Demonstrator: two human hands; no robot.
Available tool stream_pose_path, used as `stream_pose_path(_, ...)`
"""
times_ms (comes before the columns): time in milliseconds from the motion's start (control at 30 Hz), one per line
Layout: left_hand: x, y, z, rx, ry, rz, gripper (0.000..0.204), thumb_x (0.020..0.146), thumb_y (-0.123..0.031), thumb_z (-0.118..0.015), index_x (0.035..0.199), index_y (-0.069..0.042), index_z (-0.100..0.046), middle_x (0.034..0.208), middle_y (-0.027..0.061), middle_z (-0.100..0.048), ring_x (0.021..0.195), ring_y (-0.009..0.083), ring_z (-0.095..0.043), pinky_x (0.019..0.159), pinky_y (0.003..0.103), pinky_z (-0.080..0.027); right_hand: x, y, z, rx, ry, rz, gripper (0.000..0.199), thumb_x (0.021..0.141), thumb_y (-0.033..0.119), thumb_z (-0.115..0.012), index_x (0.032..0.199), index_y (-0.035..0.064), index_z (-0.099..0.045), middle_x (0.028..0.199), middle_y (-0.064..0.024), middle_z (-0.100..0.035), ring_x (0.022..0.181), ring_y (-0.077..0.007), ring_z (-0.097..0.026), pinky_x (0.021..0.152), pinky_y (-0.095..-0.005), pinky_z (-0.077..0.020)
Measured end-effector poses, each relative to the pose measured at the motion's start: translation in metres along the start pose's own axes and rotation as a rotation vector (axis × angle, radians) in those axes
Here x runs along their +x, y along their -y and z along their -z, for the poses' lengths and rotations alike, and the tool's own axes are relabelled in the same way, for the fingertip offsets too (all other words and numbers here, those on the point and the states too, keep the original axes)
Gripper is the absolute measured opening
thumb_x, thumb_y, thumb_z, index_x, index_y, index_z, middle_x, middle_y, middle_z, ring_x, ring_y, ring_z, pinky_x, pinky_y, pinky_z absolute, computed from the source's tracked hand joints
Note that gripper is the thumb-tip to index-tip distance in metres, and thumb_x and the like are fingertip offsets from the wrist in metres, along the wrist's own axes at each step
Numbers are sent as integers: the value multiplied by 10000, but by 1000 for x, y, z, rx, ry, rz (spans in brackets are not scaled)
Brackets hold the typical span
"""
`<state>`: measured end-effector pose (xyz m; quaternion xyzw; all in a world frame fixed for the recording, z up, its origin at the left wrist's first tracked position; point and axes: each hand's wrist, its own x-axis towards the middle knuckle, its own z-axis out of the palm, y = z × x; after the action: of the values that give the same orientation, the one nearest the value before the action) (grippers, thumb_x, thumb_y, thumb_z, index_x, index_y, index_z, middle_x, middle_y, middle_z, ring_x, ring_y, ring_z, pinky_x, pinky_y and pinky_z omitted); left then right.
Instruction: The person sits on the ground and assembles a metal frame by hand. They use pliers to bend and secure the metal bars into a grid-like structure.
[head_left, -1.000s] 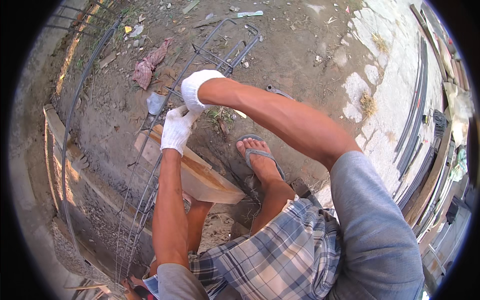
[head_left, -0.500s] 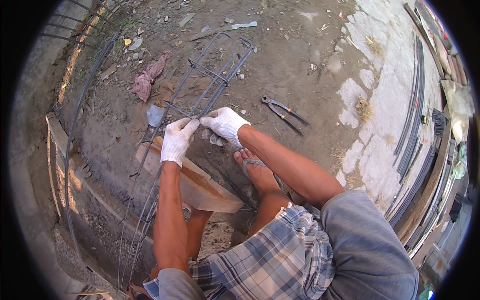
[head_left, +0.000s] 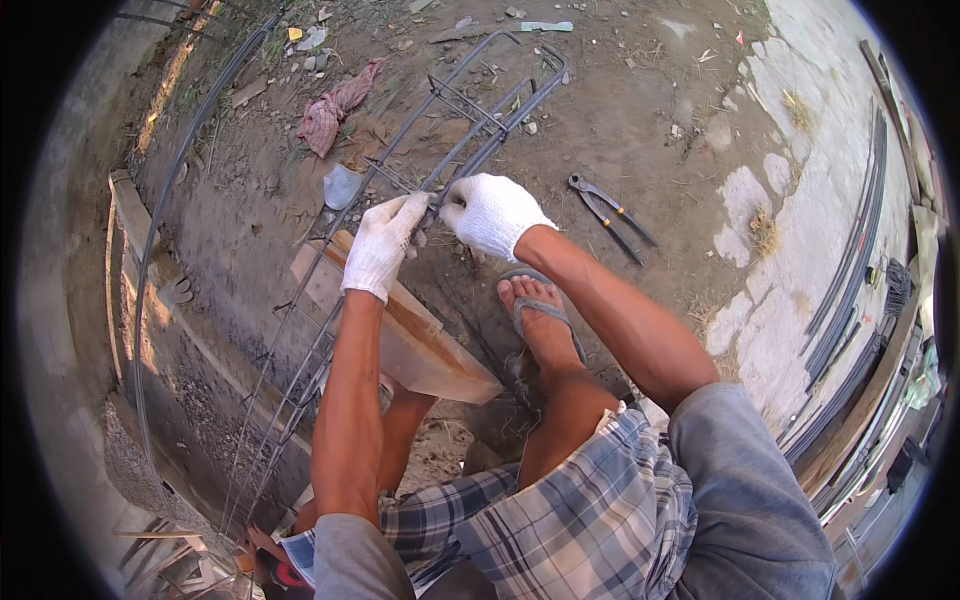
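Observation:
A long cage of steel reinforcing bars (head_left: 496, 136) with square stirrups runs diagonally from the upper middle to the lower left. My left hand (head_left: 385, 243), in a white knitted glove, pinches at a joint of the cage with its thumb and fingers together. Just right of it, my right hand (head_left: 492, 215), gloved alike, is closed with fingers curled beside the same bar. Whatever is between the fingertips is too small or hidden. Beneath the cage, a wooden block (head_left: 440, 350) lies near my left leg. End-cutting pincers (head_left: 584, 187) with dark, orange-marked handles lie on the dirt to the right.
A red checked cloth (head_left: 335, 110) and a clear plastic bag (head_left: 341, 186) lie left of the cage. Long bent bars (head_left: 150, 260) curve along the left side. Bundled bars (head_left: 850, 240) rest on broken concrete at right. My sandaled foot (head_left: 535, 305) stands near my right hand.
My right hand has drawn slightly away from the left, leaving a small gap between them. The whole view has shifted, so the cage and pincers appear farther right and higher.

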<state>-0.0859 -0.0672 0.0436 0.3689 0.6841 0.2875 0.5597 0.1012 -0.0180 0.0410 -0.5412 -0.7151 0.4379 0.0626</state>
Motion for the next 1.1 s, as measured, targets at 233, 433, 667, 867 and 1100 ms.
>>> stream_pose_path(233, -2, -5, -9, 194, -34, -73, 318, 997, -324, -718, 1083, -30, -804, 719, -31, -624, 620, 50, -540, 562, 250, -405, -20, 9, -12, -215, -221, 119, 227, 948, 243, -631, 972, 79, -786, 853, -217, -758, 828, -425, -756, 749, -537, -598)
stream_pose_path(433, -1, 1, -11, 325, -93, -140, 324, 975, -322, -744, 1018, -4, -793, 700, -8, -629, 614, 58, -526, 571, 269, -412, -27, 6, -15, -202, -286, 205, 203, 964, 205, -608, 954, 50, -738, 795, -218, -743, 782, -437, -748, 703, -544, -591)
stream_pose_path(667, -1, -10, -8, 153, -24, 25, 321, 992, -331, -737, 875, -33, -749, 680, -13, -606, 560, 64, -506, 512, 252, -369, -79, -3, -26, -25, -284, 206, 231, 983, 171, -616, 1183, 101, -708, 770, -212, -720, 748, -412, -740, 655, -522, -582)
stream_pose_path(867, 1, -7, -11, 168, -57, 36, 313, 993, -336, -750, 945, -27, -770, 676, -21, -601, 555, 54, -496, 504, 247, -358, -57, -24, -60, -250, 47, 205, 581, 972, 92, -582, 1539, 129, -463, 977, -225, -754, 809, -402, -775, 619, -514, -603)
stream_pose_path(1100, -8, -6, -21, 228, -157, -31, 343, 965, -293, -767, 1009, 47, -772, 714, 10, -644, 609, 77, -539, 555, 281, -413, -30, -25, -87, -291, -41, 237, 465, 993, 111, -585, 1447, 37, -517, 915, -234, -751, 789, -404, -778, 610, -505, -611)
